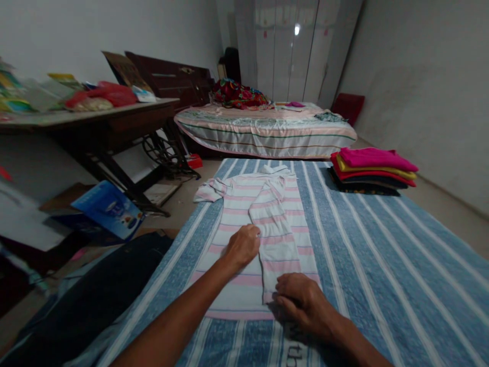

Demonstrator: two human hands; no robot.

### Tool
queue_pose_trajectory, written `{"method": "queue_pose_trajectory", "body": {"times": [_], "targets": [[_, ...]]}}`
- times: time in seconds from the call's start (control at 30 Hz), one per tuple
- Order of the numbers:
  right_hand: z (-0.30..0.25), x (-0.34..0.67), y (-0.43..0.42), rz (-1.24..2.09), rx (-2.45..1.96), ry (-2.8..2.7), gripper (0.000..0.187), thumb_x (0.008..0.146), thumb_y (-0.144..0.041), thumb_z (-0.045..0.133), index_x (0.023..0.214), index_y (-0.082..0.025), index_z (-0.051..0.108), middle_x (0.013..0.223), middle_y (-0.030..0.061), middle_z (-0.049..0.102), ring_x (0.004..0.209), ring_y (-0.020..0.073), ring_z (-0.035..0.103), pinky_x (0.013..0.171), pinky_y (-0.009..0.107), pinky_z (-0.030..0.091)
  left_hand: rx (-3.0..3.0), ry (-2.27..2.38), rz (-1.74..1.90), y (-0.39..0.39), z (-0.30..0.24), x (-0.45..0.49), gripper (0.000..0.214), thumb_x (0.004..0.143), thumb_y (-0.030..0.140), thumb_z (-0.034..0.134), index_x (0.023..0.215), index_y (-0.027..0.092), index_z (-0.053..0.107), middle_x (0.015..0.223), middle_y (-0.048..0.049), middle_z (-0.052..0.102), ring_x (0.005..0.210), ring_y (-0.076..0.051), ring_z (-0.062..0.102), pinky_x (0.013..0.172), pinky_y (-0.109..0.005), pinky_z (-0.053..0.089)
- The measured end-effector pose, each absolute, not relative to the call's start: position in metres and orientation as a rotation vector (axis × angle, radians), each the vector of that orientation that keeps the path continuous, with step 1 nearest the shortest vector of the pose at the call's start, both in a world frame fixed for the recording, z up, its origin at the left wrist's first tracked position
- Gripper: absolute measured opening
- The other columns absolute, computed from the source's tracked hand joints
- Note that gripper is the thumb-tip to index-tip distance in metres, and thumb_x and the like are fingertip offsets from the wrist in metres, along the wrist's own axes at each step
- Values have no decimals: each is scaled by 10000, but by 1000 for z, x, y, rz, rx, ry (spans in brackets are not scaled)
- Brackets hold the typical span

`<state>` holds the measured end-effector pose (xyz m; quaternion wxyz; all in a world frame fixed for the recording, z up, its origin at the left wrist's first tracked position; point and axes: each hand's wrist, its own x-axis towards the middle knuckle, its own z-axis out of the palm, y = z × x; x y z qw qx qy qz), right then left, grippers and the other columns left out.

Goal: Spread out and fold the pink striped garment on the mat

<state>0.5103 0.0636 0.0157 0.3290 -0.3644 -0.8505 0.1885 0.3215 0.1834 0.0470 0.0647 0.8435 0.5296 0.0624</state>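
Note:
A white and pink striped shirt (237, 206) lies spread on a blue bedspread with white stripes (367, 244). Its collar points to the far side. One long sleeve (277, 244) is laid lengthwise over the body of the shirt, with its cuff toward me; the other sleeve (210, 189) sticks out bunched at the left. My left hand (244, 245) is closed, pinching the inner edge of the laid-over sleeve about midway along. At the cuff, my right hand (303, 300) has its fingers curled and closed on the cloth; its fingertips are partly hidden.
A stack of folded clothes (376, 168) sits at the bed's far right. Dark trousers (110, 285) hang at the left edge. Beyond are a sewing machine table (126, 108), a blue box (109, 210), a second bed (267, 130) and a wardrobe (284, 56).

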Motion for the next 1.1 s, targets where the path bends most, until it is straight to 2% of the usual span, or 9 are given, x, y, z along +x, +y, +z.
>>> {"method": "queue_pose_trajectory", "body": {"times": [0.1,0.2,0.37,0.43,0.6,0.7,0.8,0.97,1.1], "targets": [[15,508,73,414,-941,-2188,238,912,-233,388,830,-185,606,820,64,639,844,156,591,817,282,459,2275,1939,166,209,46,329,202,827,249,446,935,180,602,954,-100,662,928,-226,617,781,-308,458],[12,504,87,261,-1036,-2160,240,874,-223,426,1020,-170,608,1077,110,634,1069,200,548,935,342,432,2031,2048,220,231,38,336,277,776,324,536,1012,189,593,996,-111,678,945,-246,630,751,-304,460],[1,500,103,179,-1464,-2292,672,781,-438,598,1328,-79,443,1439,206,328,1350,350,231,1060,511,277,1880,2017,461,246,21,337,411,664,214,617,1072,179,584,954,-74,692,895,-217,639,711,-271,459],[-4,500,102,214,-1549,-2345,764,793,-519,572,1375,-61,384,1466,215,265,1371,357,157,1082,524,218,1882,2007,490,247,17,333,402,669,197,608,1071,196,586,902,-34,693,844,-190,641,686,-256,459],[-8,501,98,270,-1592,-2386,772,838,-587,478,1404,-79,350,1487,211,207,1384,339,99,1098,519,160,1967,1965,498,242,19,324,290,718,233,594,1006,209,612,819,-7,673,786,-182,632,667,-262,465],[-8,501,99,289,-1610,-2391,765,825,-595,494,1405,-114,364,1494,203,190,1385,340,91,1096,520,154,2215,1927,562,238,20,325,228,769,226,559,986,195,621,943,-47,656,906,-198,613,766,-287,473],[-9,500,99,305,-1619,-2399,760,820,-600,500,1409,-139,363,1498,199,179,1385,341,82,1095,523,152,2501,1745,608,236,15,329,264,816,193,512,1062,181,604,1199,-91,583,1132,-210,519,936,-324,422],[-11,501,99,288,-1614,-2405,740,827,-591,497,1404,-143,373,1499,199,173,1387,339,67,1094,530,143,2552,1599,389,241,-1,326,334,881,247,453,1199,175,526,1369,-120,475,1295,-238,385,1066,-500,274],[-11,501,99,291,-1607,-2407,738,828,-590,494,1400,-138,380,1496,193,189,1388,337,70,1095,533,145,2470,1470,650,244,-3,314,295,861,196,461,1131,157,574,1303,-126,537,1228,-195,469,1038,-389,361]]}}
